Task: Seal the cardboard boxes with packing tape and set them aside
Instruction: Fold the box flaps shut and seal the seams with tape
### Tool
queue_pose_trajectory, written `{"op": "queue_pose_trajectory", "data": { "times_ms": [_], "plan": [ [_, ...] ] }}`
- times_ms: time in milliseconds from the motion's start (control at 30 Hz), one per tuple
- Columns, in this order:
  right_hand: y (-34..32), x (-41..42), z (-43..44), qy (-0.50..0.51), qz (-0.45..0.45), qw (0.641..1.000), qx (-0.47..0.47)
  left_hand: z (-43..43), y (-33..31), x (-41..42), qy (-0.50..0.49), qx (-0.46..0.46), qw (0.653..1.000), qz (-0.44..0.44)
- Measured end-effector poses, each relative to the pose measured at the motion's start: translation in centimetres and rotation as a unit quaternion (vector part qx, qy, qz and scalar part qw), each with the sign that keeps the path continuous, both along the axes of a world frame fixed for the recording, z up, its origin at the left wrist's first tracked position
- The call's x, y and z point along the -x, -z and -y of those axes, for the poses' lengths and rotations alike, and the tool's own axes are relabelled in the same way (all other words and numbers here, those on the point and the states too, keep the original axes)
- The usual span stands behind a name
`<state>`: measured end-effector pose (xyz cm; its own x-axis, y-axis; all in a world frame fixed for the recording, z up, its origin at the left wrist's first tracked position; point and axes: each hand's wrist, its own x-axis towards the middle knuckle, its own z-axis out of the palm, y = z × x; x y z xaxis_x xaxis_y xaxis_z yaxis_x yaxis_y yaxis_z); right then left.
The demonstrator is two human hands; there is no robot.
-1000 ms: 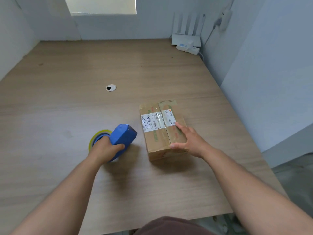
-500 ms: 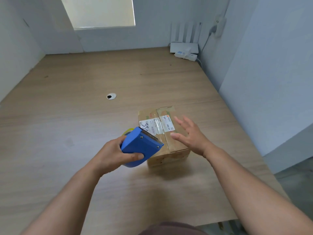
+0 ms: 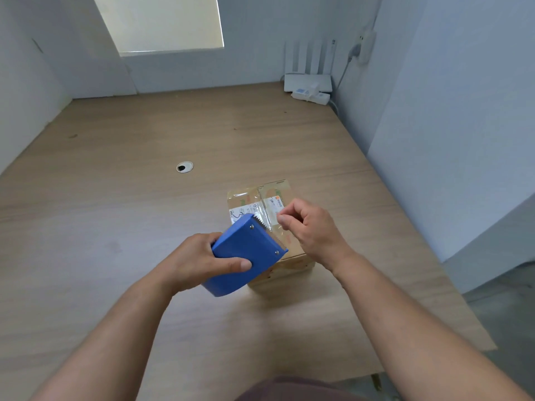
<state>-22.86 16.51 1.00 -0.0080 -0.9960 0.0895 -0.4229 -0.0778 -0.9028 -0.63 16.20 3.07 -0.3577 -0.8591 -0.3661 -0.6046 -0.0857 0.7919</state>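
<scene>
A small brown cardboard box [image 3: 262, 195] with white shipping labels lies on the wooden table [image 3: 121, 215], right of centre. My left hand [image 3: 199, 263] grips a blue tape dispenser [image 3: 246, 257] held in the air over the box's near left part, its toothed blade pointing up and away. My right hand [image 3: 309, 227] hovers above the box, thumb and forefinger pinched on the clear tape end [image 3: 275, 227] at the blade. The dispenser and both hands hide much of the box's top.
A round cable hole [image 3: 184, 167] sits in the table left of the box. A white router [image 3: 307, 81] and a power strip [image 3: 311, 95] stand in the far right corner against the wall. The table's right edge runs close to the box.
My left hand lifted the dispenser off the table and carried it right, over the box. My right hand left the box top, rose and pinched the tape end.
</scene>
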Motion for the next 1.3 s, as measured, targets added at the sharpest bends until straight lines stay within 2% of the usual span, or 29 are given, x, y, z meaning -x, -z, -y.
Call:
{"op": "queue_pose_trajectory", "data": {
  "times_ms": [100, 233, 333, 400, 633, 1033, 1100, 1200, 1300],
  "plan": [
    [0.9, 0.3, -0.6, 0.015, 0.020, 0.999, -0.029, 0.5, -1.7, -1.5, 0.024, -0.015, 0.998, 0.062],
    [2.5, 4.2, -1.4, 0.128, 0.046, 0.989, -0.052, 0.5, -3.4, -7.1, 0.013, -0.053, 0.990, 0.134],
    [3.9, 5.0, -2.1, 0.148, 0.055, 0.982, -0.106, 0.2, -2.8, -7.9, 0.005, -0.099, 0.976, 0.192],
    [4.4, 4.9, -2.3, 0.160, 0.072, 0.977, -0.121, 0.3, -1.7, -7.1, -0.003, -0.096, 0.972, 0.217],
    [6.1, 5.5, -2.1, 0.192, 0.019, 0.972, -0.134, 1.8, 0.2, -5.4, -0.007, -0.078, 0.963, 0.257],
    [8.8, 5.8, -0.6, 0.216, -0.012, 0.954, -0.207, 4.1, 4.1, -3.9, -0.010, -0.099, 0.950, 0.295],
    [9.2, 5.5, -0.7, 0.207, 0.027, 0.951, -0.226, 4.1, 4.9, -3.7, -0.016, -0.113, 0.951, 0.288],
    [9.6, 4.8, -0.8, 0.207, 0.131, 0.937, -0.250, 4.0, 5.7, -3.3, -0.022, -0.135, 0.955, 0.262],
    [10.1, 4.5, -0.5, 0.227, 0.122, 0.921, -0.292, 4.0, 6.0, -3.0, -0.025, -0.140, 0.959, 0.247]
  ]
}}
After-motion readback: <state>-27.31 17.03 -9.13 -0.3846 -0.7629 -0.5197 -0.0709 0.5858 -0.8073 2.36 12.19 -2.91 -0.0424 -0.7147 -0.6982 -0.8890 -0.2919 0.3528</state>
